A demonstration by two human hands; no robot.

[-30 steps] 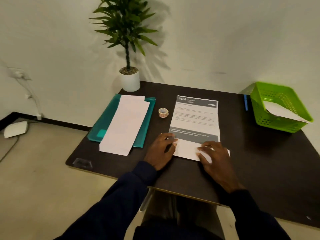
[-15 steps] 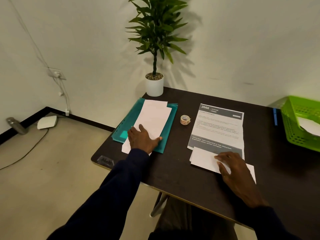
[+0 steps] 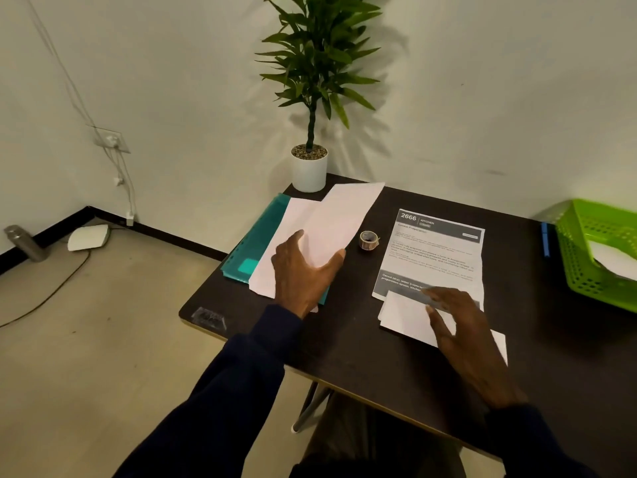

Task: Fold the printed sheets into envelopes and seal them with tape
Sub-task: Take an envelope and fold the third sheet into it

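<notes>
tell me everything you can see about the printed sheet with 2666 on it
The printed sheet is white paper with a dark header band reading 2666 KITCHEN, lines of small text, and a second dark band lower down. It lies flat and face up on the dark table, its near end folded up into a blank white flap. The right hand rests on that flap. The tape roll sits just left, apart.

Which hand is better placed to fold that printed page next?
Probably the right hand: it rests flat on the printed sheet's folded flap, while the left hand grips a blank sheet over the teal folder, beyond the tape roll.
</notes>
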